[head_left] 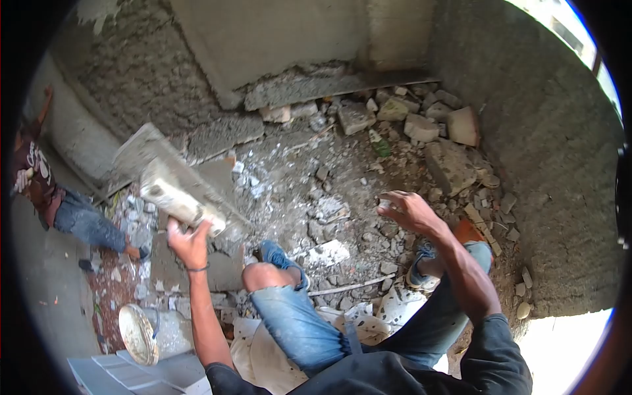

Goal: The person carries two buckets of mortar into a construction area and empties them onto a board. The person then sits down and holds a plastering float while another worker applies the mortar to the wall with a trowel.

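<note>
My left hand is closed round the pale, worn block handle of a plastering float. Its long grey flat board slants from upper left down to the right, in front of the wall's foot. My right hand hangs above the rubble, fingers loosely bent and apart, with no tool in it. A whitish patch shows by its fingertips; I cannot tell if it is on the hand or behind it. Wet-looking grey mortar covers part of the wall ahead, beside a smoother plastered area.
Broken blocks and rubble lie along the wall. A mortar-stained bucket lies tipped at lower left, near a pale sack. Another person stands at far left. A rough wall rises on the right.
</note>
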### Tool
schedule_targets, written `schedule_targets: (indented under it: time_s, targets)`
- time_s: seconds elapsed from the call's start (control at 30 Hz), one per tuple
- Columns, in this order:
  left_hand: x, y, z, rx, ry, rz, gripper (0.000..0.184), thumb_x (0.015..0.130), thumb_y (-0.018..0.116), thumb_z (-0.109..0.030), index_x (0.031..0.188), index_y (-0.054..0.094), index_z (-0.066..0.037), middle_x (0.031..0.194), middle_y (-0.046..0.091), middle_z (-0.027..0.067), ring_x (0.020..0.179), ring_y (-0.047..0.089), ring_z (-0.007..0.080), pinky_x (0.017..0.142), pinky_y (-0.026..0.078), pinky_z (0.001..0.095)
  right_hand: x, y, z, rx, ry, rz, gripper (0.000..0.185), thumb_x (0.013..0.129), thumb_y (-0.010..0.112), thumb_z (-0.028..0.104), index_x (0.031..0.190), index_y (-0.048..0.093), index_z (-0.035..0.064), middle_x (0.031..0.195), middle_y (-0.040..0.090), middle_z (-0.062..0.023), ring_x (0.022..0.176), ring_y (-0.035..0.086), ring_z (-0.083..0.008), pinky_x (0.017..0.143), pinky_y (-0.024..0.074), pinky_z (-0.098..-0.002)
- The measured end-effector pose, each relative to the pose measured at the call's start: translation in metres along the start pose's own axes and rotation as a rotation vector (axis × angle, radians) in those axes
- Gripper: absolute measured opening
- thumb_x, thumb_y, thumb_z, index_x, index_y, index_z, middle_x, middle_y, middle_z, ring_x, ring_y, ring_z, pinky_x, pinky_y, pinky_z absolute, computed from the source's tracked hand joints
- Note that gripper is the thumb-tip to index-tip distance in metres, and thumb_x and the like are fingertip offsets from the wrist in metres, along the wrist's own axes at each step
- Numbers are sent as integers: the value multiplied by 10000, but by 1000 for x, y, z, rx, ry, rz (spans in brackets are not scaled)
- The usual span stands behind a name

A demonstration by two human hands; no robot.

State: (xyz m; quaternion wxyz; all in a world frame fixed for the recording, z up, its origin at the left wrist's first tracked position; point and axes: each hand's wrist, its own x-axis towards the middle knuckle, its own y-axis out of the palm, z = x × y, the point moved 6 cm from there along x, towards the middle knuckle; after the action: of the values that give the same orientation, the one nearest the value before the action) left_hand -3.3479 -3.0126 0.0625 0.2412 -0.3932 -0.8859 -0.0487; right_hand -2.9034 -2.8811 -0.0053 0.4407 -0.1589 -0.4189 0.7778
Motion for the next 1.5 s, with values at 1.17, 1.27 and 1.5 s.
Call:
schedule_targets:
  time_s: [1.17, 1.27, 1.5]
  targets:
    - [-237, 276, 25, 877, -106, 1799, 781, 663, 694, -574, 1234, 521, -70, 1182, 567, 189, 1073, 558, 337, 937, 436, 378, -74, 62, -101, 410, 464, -169, 622, 597, 781, 496, 889, 532, 6, 778, 626, -171, 766, 621, -329, 704, 473, -397]
    - [-127, 258, 2, 812, -76, 1288, 648, 706, 716, -453, 1209, 555, -78, 1122, 605, 177, 1030, 588, 259, 892, 458, 358, -71, 85, -102, 432, 460, -24, 723, 601, 731, 600, 933, 579, -24, 865, 627, -210, 841, 618, -330, 737, 473, -391]
    - [-45, 253, 48, 485, -144, 843, 561, 704, 722, -392, 1146, 587, -74, 920, 667, 163, 832, 654, 242, 734, 509, 348, -58, 90, -89, 252, 521, 286, 810, 605, 705, 644, 1025, 598, -40, 970, 629, -214, 940, 606, -315, 810, 469, -376]
